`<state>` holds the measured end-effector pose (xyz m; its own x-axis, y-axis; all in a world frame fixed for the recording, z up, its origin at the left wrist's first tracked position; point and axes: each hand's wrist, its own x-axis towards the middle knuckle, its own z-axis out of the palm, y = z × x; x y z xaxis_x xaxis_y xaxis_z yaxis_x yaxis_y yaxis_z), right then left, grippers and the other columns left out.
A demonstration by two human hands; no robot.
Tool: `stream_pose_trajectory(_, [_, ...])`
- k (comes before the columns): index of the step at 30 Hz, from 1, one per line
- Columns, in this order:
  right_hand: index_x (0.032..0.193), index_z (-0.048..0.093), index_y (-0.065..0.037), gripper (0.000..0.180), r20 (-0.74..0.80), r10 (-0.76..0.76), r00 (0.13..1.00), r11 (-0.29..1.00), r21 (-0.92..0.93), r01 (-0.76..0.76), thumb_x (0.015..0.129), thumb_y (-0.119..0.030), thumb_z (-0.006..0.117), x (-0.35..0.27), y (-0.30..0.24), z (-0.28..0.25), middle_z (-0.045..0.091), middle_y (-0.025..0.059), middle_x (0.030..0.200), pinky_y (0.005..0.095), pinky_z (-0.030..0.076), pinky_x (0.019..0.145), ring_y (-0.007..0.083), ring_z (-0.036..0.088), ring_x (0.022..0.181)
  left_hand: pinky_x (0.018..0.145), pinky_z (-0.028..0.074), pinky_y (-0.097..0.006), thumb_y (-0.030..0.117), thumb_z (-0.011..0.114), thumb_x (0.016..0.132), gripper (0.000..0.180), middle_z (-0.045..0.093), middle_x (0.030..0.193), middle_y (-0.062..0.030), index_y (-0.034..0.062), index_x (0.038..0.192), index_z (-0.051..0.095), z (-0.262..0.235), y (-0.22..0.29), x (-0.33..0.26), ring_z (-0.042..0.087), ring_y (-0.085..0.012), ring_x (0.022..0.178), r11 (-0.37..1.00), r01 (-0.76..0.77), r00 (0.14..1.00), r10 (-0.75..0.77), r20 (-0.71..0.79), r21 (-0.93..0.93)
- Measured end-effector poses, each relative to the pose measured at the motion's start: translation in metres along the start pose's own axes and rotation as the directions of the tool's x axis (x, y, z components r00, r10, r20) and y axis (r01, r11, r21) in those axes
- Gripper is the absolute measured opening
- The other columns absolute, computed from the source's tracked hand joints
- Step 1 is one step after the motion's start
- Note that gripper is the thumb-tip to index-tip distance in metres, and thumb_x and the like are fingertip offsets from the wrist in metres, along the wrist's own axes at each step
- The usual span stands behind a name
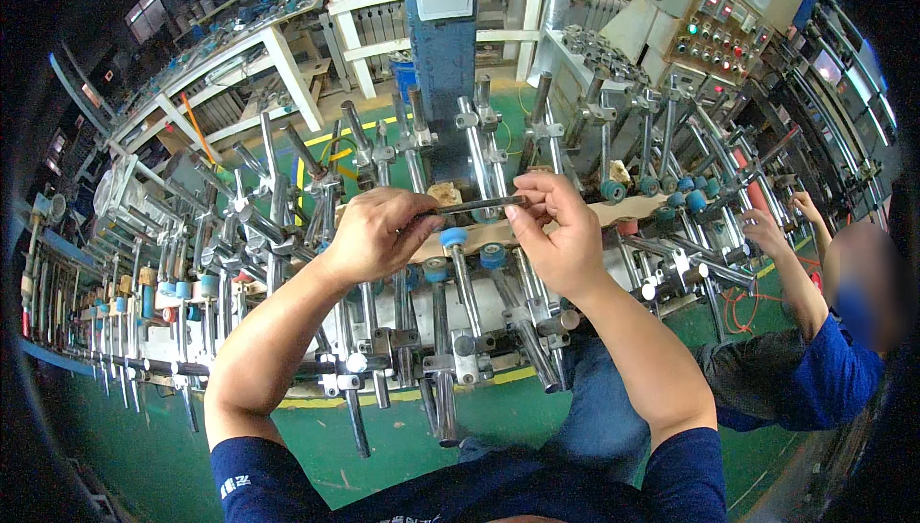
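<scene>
Between my two hands a thin dark rod (476, 206) is held level above the workpiece line. My left hand (377, 233) is closed round the rod's left end, with the fingers curled and the thumb pressed along it. At the rod's right end, my right hand (559, 233) pinches the tip between thumb and fingers. Just below the rod stands a blue roller (453, 235) on a metal post, and another blue roller (493, 255) sits to its right. A pale brown strip (613, 211) runs behind and beneath my hands among the rollers.
Several shiny metal posts with clamps (467, 350) crowd both sides of the line. A co-worker's hands (767, 231) work at the right. Beyond are a blue pillar (436, 53), a white workbench (287, 72) and a control panel with lit buttons (714, 34).
</scene>
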<state>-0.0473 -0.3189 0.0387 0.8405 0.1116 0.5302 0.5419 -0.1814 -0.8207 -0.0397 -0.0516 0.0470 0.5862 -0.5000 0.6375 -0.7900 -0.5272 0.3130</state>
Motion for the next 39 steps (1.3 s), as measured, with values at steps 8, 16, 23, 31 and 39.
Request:
stream_pose_trajectory(8, [0.099, 0.070, -0.005, 0.019, 0.145, -0.288, 0.946, 0.876, -0.360, 0.322, 0.086, -0.017, 0.078, 0.004, -0.007, 0.002, 0.071, 0.0107, 0.092, 0.0411, 0.055, 0.073, 0.0308, 0.070, 0.083, 0.062, 0.052, -0.041, 0.007, 0.080, 0.085, 0.020, 0.068, 0.081, -0.0121, 0.0036, 0.101, 0.067, 0.001, 0.008, 0.002, 0.066, -0.0310, 0.070, 1.000, -0.007, 1.000, 0.007, -0.002, -0.015])
stream_pose_trajectory(16, [0.103, 0.066, -0.004, 0.014, 0.246, -0.306, 0.919, 0.824, -0.416, 0.386, 0.091, -0.011, 0.068, -0.009, -0.009, 0.026, 0.069, 0.0149, 0.092, 0.0472, 0.051, 0.077, 0.0367, 0.067, 0.085, 0.065, 0.054, -0.042, 0.011, 0.081, 0.085, 0.020, 0.069, 0.081, -0.0122, 0.0056, 0.100, 0.068, 0.011, 0.013, 0.000, 0.069, -0.0330, 0.071, 0.994, 0.011, 1.000, -0.010, 0.016, -0.105])
stream_pose_trajectory(23, [0.091, 0.062, -0.006, 0.014, 0.175, -0.230, 0.957, 0.860, -0.424, 0.284, 0.087, -0.017, 0.069, -0.005, -0.005, 0.016, 0.066, 0.0114, 0.081, 0.0470, 0.049, 0.068, 0.0347, 0.066, 0.076, 0.064, 0.052, -0.040, 0.009, 0.079, 0.085, 0.017, 0.069, 0.082, -0.0120, 0.0043, 0.098, 0.069, 0.004, 0.006, 0.003, 0.067, -0.0313, 0.070, 0.998, 0.027, 1.000, -0.026, 0.005, -0.056])
stream_pose_trajectory(31, [0.089, 0.062, -0.003, 0.014, 0.117, -0.250, 0.961, 0.870, -0.408, 0.276, 0.088, -0.015, 0.069, -0.003, -0.005, 0.018, 0.064, 0.0119, 0.072, 0.0413, 0.050, 0.060, 0.0308, 0.064, 0.061, 0.061, 0.049, -0.043, 0.006, 0.080, 0.082, 0.024, 0.067, 0.079, -0.0137, 0.0017, 0.100, 0.065, 0.000, 0.001, 0.000, 0.064, -0.0336, 0.068, 0.999, -0.032, 0.999, 0.033, 0.014, -0.027])
stream_pose_trajectory(39, [0.086, 0.061, -0.005, 0.018, 0.093, -0.129, 0.987, 0.902, -0.402, 0.156, 0.089, -0.020, 0.069, -0.005, -0.003, 0.016, 0.060, 0.0107, 0.063, 0.0424, 0.048, 0.054, 0.0318, 0.063, 0.057, 0.058, 0.048, -0.042, 0.008, 0.082, 0.080, 0.027, 0.065, 0.075, -0.0120, 0.0014, 0.099, 0.064, 0.000, 0.003, 0.001, 0.064, -0.0318, 0.064, 0.998, -0.065, 0.998, 0.064, -0.029, -0.024])
